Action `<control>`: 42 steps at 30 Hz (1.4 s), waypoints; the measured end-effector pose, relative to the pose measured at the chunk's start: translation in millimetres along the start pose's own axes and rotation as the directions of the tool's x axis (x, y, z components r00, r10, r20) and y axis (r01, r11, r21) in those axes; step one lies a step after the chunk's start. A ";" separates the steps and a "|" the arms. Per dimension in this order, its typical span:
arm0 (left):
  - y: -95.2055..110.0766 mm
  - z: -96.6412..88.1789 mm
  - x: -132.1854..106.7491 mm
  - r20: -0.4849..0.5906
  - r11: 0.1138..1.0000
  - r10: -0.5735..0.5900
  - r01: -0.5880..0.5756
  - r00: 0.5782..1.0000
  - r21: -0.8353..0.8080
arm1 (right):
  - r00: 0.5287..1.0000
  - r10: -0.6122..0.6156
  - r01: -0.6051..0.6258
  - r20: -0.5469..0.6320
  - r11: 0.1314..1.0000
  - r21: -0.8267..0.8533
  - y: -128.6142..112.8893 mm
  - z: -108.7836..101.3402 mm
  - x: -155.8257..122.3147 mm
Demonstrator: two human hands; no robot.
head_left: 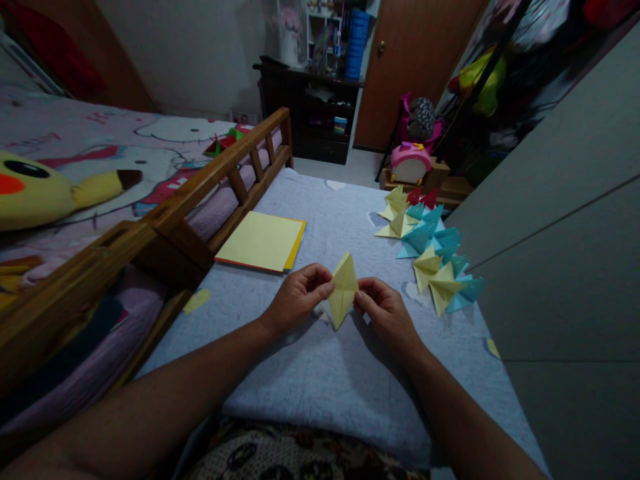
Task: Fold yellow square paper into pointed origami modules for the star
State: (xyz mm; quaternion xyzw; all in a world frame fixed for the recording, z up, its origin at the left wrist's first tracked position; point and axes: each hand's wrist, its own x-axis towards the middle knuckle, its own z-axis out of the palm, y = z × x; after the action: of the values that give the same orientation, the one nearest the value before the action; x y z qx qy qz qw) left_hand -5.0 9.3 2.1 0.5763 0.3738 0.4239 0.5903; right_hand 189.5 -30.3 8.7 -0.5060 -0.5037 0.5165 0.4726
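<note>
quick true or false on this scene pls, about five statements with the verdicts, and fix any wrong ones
1. The left hand and the right hand both hold the folded yellow paper. True.
2. The paper stack is pale yellow on top. True.
3. The paper stack lies nearer the right hand than the left. False: it lies nearer the left hand.
4. The folded pieces at the right are all red. False: they are pale yellow, blue and red.
5. A yellow plush toy lies on the patterned bedding beyond the wooden rail. True.
</note>
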 end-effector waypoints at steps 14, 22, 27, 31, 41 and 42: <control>1.7 2.0 0.0 0.052 0.992 -0.028 0.034 0.998 -0.124 | 0.997 -0.053 0.054 -0.060 0.998 0.025 -1.9 3.2 -2.4; -1.2 1.4 -0.1 0.026 0.999 -0.011 0.012 1.000 -0.047 | 0.998 -0.031 0.026 -0.049 0.995 -0.098 -1.2 0.4 -3.2; -0.9 0.9 -0.3 0.017 0.998 -0.010 0.011 1.000 -0.054 | 0.988 -0.120 0.099 -0.093 0.974 -0.204 -0.9 -0.3 -4.4; -1.0 2.2 0.0 0.087 0.995 -0.024 0.032 0.996 -0.094 | 0.986 -0.137 0.116 -0.094 0.972 -0.204 -1.2 1.8 -5.1; 2.7 7.2 -0.6 0.217 0.981 -0.015 0.056 0.976 -0.186 | 0.991 -0.132 0.129 -0.023 0.989 -0.078 1.7 3.7 -4.9; 3.7 7.2 -0.8 0.224 0.983 -0.007 0.047 0.975 -0.176 | 0.991 -0.131 0.128 -0.025 0.988 -0.082 1.2 3.7 -4.8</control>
State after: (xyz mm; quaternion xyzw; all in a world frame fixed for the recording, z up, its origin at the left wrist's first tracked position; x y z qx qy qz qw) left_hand 1.2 5.9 6.2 0.5594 0.2733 0.3805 0.6838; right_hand 186.1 -35.3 7.6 -0.4985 -0.5488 0.4563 0.4920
